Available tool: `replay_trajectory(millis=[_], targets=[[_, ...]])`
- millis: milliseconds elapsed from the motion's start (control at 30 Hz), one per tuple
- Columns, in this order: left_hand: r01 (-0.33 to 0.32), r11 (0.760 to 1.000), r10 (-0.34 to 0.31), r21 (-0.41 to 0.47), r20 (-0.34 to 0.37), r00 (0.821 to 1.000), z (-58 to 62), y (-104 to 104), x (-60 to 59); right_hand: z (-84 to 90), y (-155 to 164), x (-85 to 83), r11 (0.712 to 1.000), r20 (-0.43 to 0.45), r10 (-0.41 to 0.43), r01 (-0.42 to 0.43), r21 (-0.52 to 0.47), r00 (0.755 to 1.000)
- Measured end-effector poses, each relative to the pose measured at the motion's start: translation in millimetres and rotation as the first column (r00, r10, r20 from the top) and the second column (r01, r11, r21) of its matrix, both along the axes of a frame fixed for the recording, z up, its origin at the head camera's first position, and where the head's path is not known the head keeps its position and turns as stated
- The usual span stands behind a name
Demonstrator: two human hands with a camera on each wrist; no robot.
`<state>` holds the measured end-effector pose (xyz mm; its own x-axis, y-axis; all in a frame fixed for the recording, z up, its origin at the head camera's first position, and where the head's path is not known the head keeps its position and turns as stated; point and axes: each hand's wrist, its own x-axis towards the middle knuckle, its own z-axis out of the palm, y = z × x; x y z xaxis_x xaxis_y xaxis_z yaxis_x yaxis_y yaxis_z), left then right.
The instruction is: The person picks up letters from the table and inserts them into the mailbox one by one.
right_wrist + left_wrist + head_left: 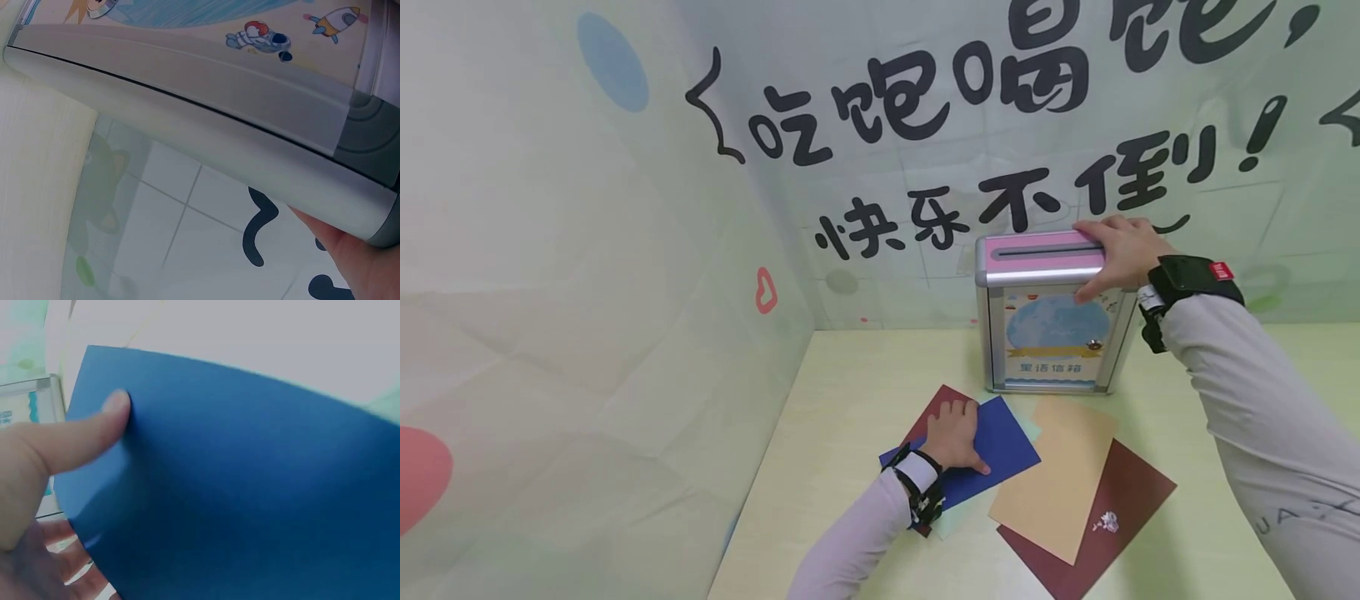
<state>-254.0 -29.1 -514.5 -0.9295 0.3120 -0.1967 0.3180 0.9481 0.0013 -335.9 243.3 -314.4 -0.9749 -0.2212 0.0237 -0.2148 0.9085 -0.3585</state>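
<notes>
My left hand (953, 435) pinches a blue envelope (1006, 450). In the left wrist view the thumb (115, 409) lies across its face and the fingers pass behind its edge. Part of a dark red envelope (921, 427) shows beyond that hand. My right hand (1123, 252) grips the top right end of a letter box (1052, 325), thumb in front and fingers over the pink slotted lid. The box stands upright against the back wall. In the right wrist view its silver edge (187, 125) fills much of the frame, with only part of the hand (369, 269) visible.
A tan envelope (1052, 475) overlaps a dark red one (1123, 500) bearing a silvery white mark. Pale green paper (958, 512) peeks out from underneath. A wall covering (722, 225) with large black lettering closes off the back and left of the pale table (820, 400).
</notes>
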Motion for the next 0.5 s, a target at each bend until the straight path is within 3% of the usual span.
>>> replay_trajectory(millis=[233,500], targets=[[0.06,0.994,-0.059,0.096,-0.014,0.998,18.6,-6.4,-5.1,-0.9,-0.6,0.6,1.0,-0.004,0.008,-0.008,-0.008,1.0],[0.109,0.965,-0.112,0.24,-0.002,0.994,38.7,-13.7,-8.4,-1.1,-0.6,0.5,1.0,-0.005,0.002,-0.002,-0.005,1.0]])
